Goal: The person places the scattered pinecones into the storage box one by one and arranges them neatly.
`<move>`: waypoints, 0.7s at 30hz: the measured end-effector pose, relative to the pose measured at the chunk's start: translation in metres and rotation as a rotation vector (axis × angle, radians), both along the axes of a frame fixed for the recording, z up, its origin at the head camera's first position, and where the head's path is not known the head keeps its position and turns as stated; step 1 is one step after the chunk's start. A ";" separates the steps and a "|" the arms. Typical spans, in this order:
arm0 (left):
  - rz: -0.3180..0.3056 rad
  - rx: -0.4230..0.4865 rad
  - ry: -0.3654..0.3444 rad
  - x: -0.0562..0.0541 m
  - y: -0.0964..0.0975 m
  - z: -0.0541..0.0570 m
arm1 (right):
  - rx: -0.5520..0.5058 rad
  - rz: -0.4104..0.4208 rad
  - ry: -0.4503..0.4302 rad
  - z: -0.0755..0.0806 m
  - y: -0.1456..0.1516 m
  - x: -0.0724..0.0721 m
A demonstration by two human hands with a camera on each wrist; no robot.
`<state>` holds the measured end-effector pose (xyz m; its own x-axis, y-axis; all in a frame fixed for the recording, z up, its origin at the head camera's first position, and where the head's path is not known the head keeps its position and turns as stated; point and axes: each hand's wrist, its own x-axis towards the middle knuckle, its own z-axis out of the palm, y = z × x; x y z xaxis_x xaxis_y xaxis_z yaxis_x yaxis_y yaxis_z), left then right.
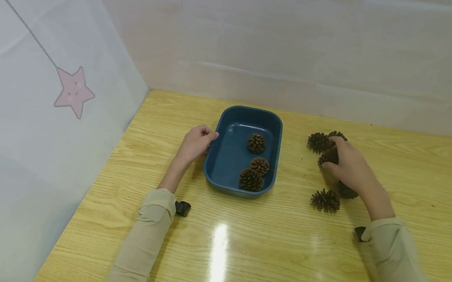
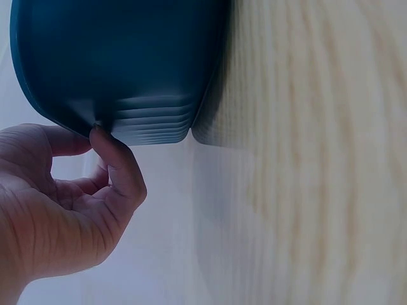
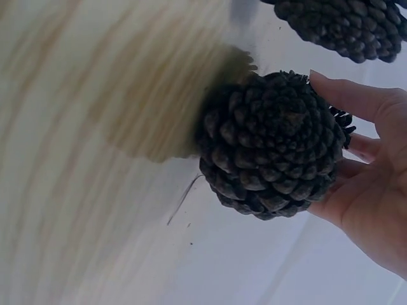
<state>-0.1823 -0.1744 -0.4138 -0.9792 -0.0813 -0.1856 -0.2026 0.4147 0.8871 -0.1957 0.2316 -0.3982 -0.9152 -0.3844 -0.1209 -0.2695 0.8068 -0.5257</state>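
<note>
My left hand point(image 1: 197, 143) pinches the left rim of a dark blue rectangular dish point(image 1: 227, 159); the left wrist view shows thumb and finger at the rim of the dish point(image 2: 127, 57). Three brown pine cones point(image 1: 256, 143) lie inside the dish, toward its right side. Over on the right, my right hand point(image 1: 353, 166) grips a pine cone point(image 1: 329, 157) between thumb and fingers. From the right wrist, most of that cone is hidden behind a nearer pine cone point(image 3: 270, 146) on the table, with the right hand point(image 3: 375, 171) beyond it.
Two pine cones point(image 1: 318, 142) sit just beyond the right hand's fingers. Nearer to me are a spiky pine cone point(image 1: 326, 200) and another cone point(image 1: 347, 190) partly under the right wrist. White sheeting point(image 1: 253, 40) hangs behind the wooden table point(image 1: 267, 269).
</note>
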 end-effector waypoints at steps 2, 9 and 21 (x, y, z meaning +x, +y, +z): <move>-0.002 0.001 0.003 0.000 0.000 0.000 | -0.006 -0.004 0.005 0.003 -0.001 0.000; 0.001 -0.005 0.005 0.001 0.001 0.001 | -0.011 -0.008 0.051 0.008 -0.004 0.000; 0.002 0.013 -0.006 0.001 0.001 0.001 | -0.009 -0.023 0.088 0.015 -0.011 -0.001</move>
<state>-0.1811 -0.1737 -0.4130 -0.9780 -0.0811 -0.1924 -0.2087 0.4030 0.8911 -0.1969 0.2202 -0.3831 -0.9306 -0.3643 -0.0364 -0.2967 0.8085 -0.5082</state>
